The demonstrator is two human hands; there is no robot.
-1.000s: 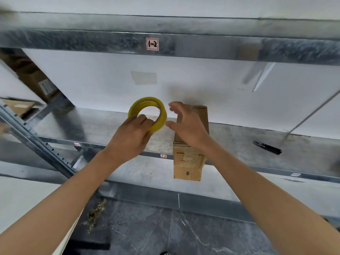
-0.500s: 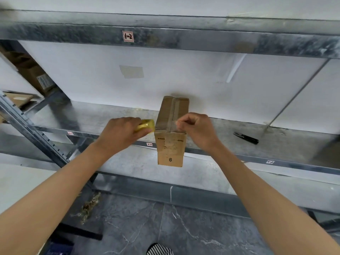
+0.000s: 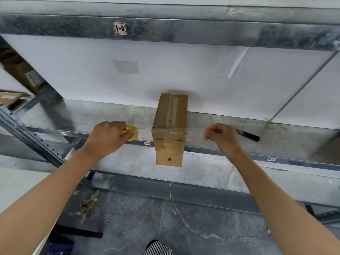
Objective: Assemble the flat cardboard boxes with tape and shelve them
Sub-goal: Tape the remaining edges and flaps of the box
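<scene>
A narrow brown cardboard box [image 3: 169, 126] marked "6" lies on the metal shelf [image 3: 92, 116], its near end sticking out past the front edge. My left hand [image 3: 108, 138] grips a yellow tape roll [image 3: 131, 134] just left of the box. My right hand [image 3: 222, 138] is to the right of the box, fingers pinched on the end of a clear tape strip. The strip runs from the roll across the box's near top edge. A taped seam runs along the box's top.
A black cutter [image 3: 248, 135] lies on the shelf right of my right hand. The upper shelf beam [image 3: 184, 30] hangs overhead. Cardboard boxes [image 3: 24, 74] sit on racking at far left. Dry debris [image 3: 88, 205] lies on the grey floor below.
The roll came down from beside the box top to shelf level at its left. My right hand pulled the tape end rightward, away from the box.
</scene>
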